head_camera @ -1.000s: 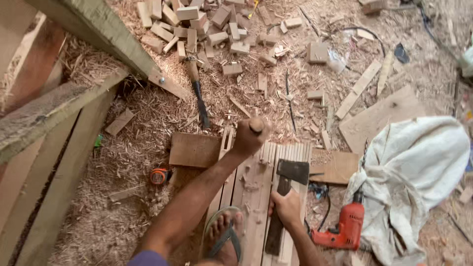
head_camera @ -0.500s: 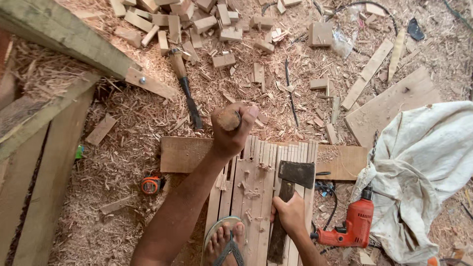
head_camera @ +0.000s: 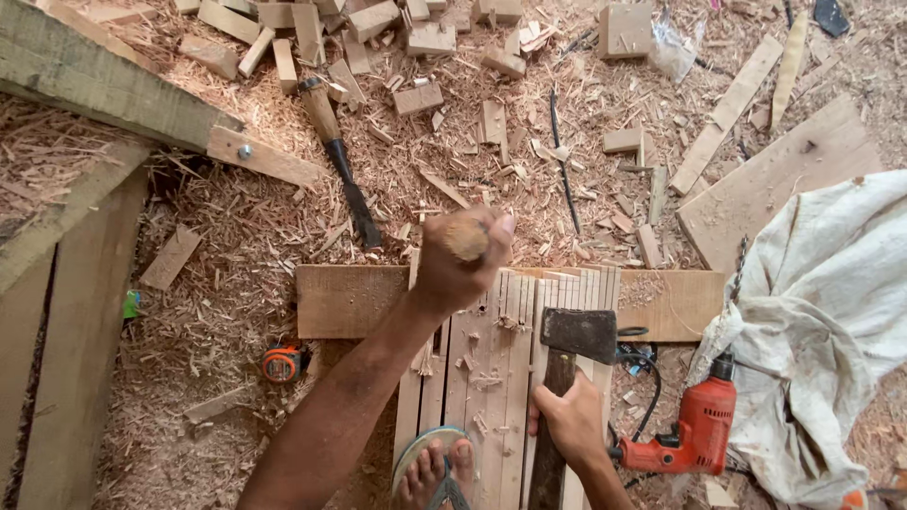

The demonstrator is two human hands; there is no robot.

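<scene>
The left hand point(head_camera: 460, 264) is clenched around a round wooden handle point(head_camera: 465, 238), whose worn end shows above the fist; the tool below the fist is hidden, so what kind it is cannot be told. The fist stands over the far end of a row of narrow slats point(head_camera: 501, 359) lying side by side, with chips and a ragged cut just beside it. The right hand point(head_camera: 570, 422) grips the wooden shaft of a hatchet point(head_camera: 576, 335); its dark iron head rests on the slats to the right of the fist, apart from it. A board point(head_camera: 345, 300) lies crosswise under the slats' far ends. At the near edge a foot point(head_camera: 436, 472) in a sandal presses on the slats. Right of the hatchet lies a red drill point(head_camera: 694, 436), and past it a pale cloth point(head_camera: 831, 331). Left of the slats an orange tape measure point(head_camera: 283, 364) sits in the shavings. Farther off a chisel point(head_camera: 338, 156) with a wooden handle lies on the sawdust among small wood blocks point(head_camera: 430, 38)
</scene>
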